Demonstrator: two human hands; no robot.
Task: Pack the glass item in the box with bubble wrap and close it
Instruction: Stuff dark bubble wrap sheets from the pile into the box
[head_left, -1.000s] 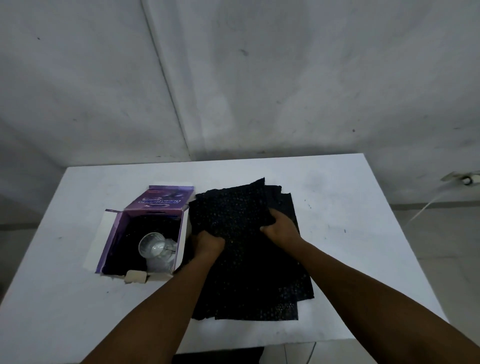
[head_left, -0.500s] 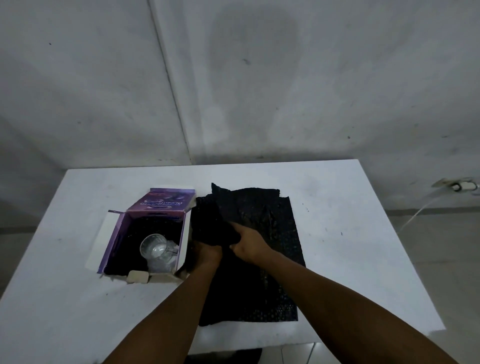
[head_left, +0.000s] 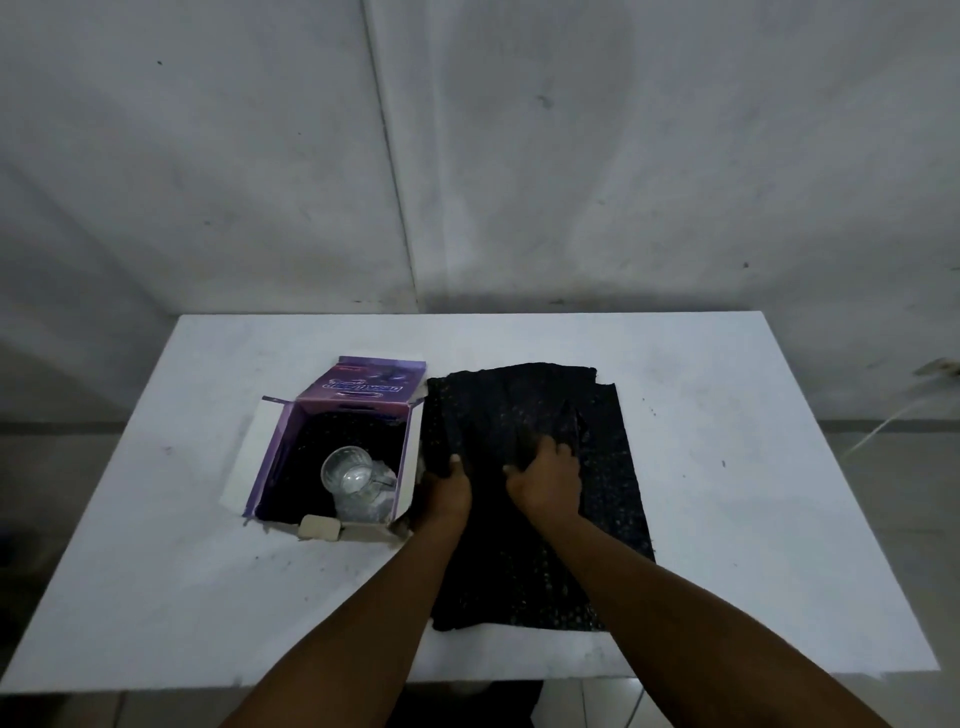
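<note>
Purple cardboard comes first on my left: the box (head_left: 337, 457) sits open on the white table (head_left: 171, 561), flaps splayed outward, and the clear glass cup (head_left: 349, 474) already lies tilted inside it on a dark lining, with what may be clear wrap under it, though I cannot tell for certain. I judge the flaps are left wide so more padding can go in before closing. Just right of the box, my left hand (head_left: 445, 493) is clamped on the near left edge of the black bubble wrap (head_left: 613, 493), thumb on top, pinning that side in place. My right hand (head_left: 546, 480) is beside it, close but not touching, fingers closed on a bunched fold of the same stack, apparently to peel one sheet off the layers below. The wrap lies flat otherwise, its left edge close against the box wall, a short carry to the cup. Further right the tabletop is bare, matte and lightly scuffed. Behind it stands a plain grey wall (head_left: 623, 156) with a vertical seam, tiled floor showing at either side, and the light is dim.
</note>
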